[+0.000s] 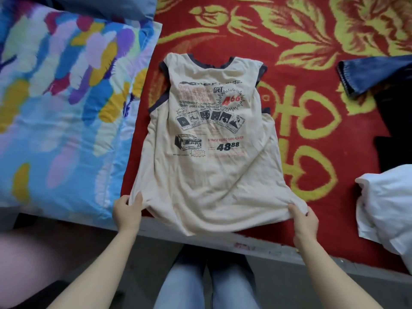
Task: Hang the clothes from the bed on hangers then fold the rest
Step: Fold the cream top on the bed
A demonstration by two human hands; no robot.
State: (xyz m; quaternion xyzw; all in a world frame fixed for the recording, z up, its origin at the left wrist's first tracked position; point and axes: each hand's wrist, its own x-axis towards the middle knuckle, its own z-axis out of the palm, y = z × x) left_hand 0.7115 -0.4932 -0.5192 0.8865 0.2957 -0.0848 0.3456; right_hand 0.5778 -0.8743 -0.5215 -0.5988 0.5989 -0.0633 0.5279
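The shirt (211, 170) lies flat, print up, on the bed's red blanket (312, 52), with its hem at the near edge. The left grip (127, 211) pinches the hem's left corner and the right grip (304, 221) pinches the right corner, fingertips partly hidden in the cloth. Denim (374, 74), black (394, 130) and white (390, 208) garments are cut off at the right. The shirt's small print is blurred.

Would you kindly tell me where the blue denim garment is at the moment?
The blue denim garment lies at the upper right of the head view, on the red patterned blanket, right of the cream printed shirt and beyond the white garment.
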